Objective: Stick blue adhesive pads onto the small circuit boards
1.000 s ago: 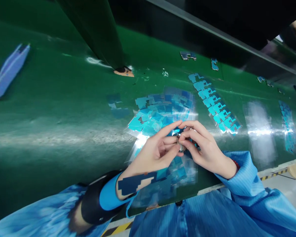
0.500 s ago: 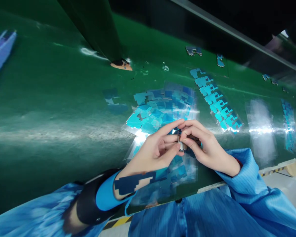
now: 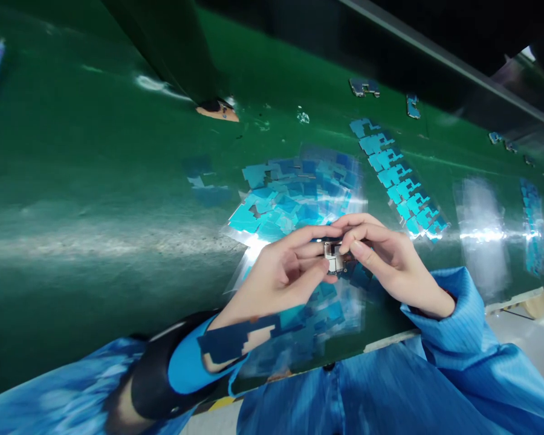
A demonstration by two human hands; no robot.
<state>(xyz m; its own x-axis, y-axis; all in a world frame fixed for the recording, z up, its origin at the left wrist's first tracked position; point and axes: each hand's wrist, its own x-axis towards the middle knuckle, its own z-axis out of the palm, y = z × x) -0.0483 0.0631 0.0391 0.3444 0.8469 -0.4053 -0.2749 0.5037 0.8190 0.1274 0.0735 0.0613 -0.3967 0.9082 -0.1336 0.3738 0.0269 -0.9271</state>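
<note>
My left hand [image 3: 283, 269] pinches a small circuit board [image 3: 333, 258] between thumb and fingers. Silvery metal covers show on the board's upper face. My right hand [image 3: 383, 257] is at the board's right end, thumb and index finger closed together and the fingertips touching its edge. What lies in that pinch is hidden. Below both hands spreads a loose heap of blue film pieces [image 3: 290, 202] on clear sheets. A dark blue cut film piece [image 3: 226, 341] clings to my left forearm, beside a black and blue band [image 3: 185, 365].
A stepped strip of blue film pieces [image 3: 394, 178] lies to the right on the green table [image 3: 95, 181]. Farther right are a clear sheet [image 3: 483, 229] and another blue strip [image 3: 532, 223]. Several circuit boards [image 3: 364, 88] lie at the back. A dark post [image 3: 181, 48] stands behind.
My right fingertips have slid right along the circuit board, so more of its metal covers shows. My left hand keeps its hold. The view has shifted slightly.
</note>
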